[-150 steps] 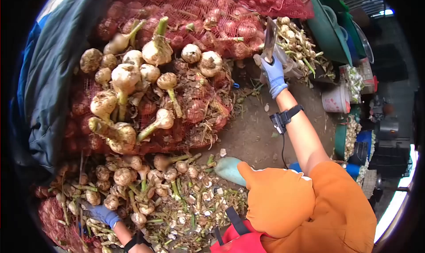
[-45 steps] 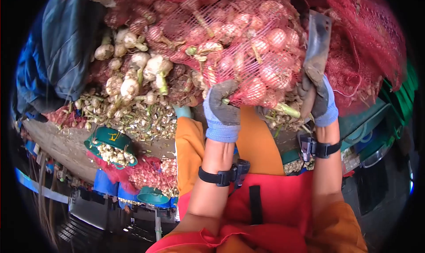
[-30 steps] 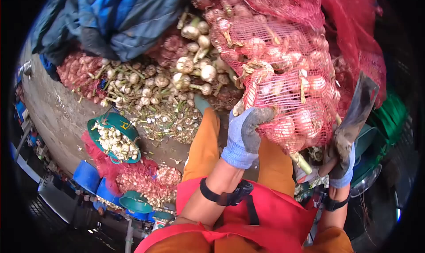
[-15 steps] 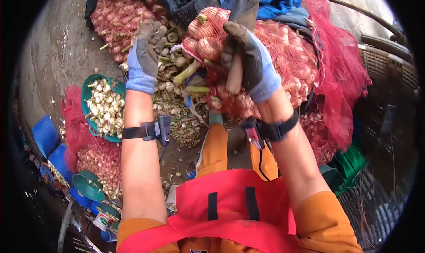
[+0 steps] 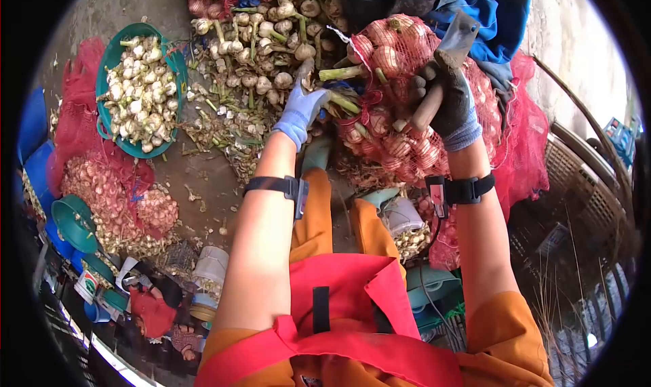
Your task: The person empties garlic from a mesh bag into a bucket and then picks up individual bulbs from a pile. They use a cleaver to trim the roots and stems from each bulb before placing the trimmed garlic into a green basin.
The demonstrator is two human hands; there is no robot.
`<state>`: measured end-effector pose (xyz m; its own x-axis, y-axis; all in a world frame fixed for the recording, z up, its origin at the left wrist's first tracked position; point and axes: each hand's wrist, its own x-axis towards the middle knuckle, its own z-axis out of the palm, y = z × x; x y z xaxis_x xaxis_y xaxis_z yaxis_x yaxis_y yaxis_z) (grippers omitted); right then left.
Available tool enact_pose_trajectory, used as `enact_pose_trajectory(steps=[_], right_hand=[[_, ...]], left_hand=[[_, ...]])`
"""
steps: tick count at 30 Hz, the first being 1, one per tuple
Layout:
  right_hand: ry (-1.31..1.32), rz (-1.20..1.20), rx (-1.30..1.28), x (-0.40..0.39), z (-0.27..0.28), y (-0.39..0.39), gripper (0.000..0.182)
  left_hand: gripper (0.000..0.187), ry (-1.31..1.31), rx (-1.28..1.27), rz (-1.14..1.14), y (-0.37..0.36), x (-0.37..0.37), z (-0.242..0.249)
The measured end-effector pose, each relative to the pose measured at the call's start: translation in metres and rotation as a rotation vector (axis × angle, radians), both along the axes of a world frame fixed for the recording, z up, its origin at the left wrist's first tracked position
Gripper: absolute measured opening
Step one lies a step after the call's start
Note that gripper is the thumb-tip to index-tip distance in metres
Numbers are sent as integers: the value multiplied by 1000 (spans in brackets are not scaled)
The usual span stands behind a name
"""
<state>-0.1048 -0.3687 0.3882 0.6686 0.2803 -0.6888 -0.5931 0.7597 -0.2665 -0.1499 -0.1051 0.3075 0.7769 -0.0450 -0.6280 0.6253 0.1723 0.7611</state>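
Fingers of the left hand [image 5: 300, 110], loosely curled, have reached the stems [image 5: 344, 102] at the left of the sack [image 5: 400, 45], putting them within grasp; grip unclear. The right hand [image 5: 456, 112] wraps the knife [image 5: 459, 40] over the sack. Garlic [image 5: 263, 84] lies left of it.

One head view only, so no shared coverage; we look down and forward from the wearer's head, past both forearms close below, toward the garlic heap [image 5: 271, 55] farther out.
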Motion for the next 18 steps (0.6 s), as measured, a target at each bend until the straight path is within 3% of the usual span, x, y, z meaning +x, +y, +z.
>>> enact_pose_trajectory(steps=[2,3,5,6,7,9,10,12,13,14,15,17,18], right_hand=[[-21,65,-115,-8,12,4,27],[-23,60,-120,-10,17,5,27],[50,123,-214,-17,29,8,33],[58,120,-213,-22,36,9,33],[15,164,-408,-27,45,11,34],[-86,247,-799,-34,69,15,36],[-42,452,-977,-35,88,15,33],[-62,581,-1065,-56,106,23,31],[-85,1021,-1193,-74,126,41,36],[-100,1210,-1160,-88,120,44,41],[95,1284,-993,-80,132,63,43],[230,1112,-873,-102,103,67,43],[207,1061,-910,-102,95,73,43]], left_hand=[[79,359,-274,-152,13,29,23],[68,367,-183,-278,20,33,3],[55,190,127,-949,28,42,-15],[44,36,373,-1070,24,50,33],[44,41,370,-1075,29,45,41],[38,-149,618,-1150,41,40,54],[31,-140,632,-1119,41,35,76],[26,-69,393,-884,53,7,59],[23,-15,238,-745,55,-4,56],[20,78,183,-708,51,-3,71],[20,72,170,-708,50,-10,70],[22,63,124,-576,55,-20,63],[27,118,106,-635,57,-17,66]])
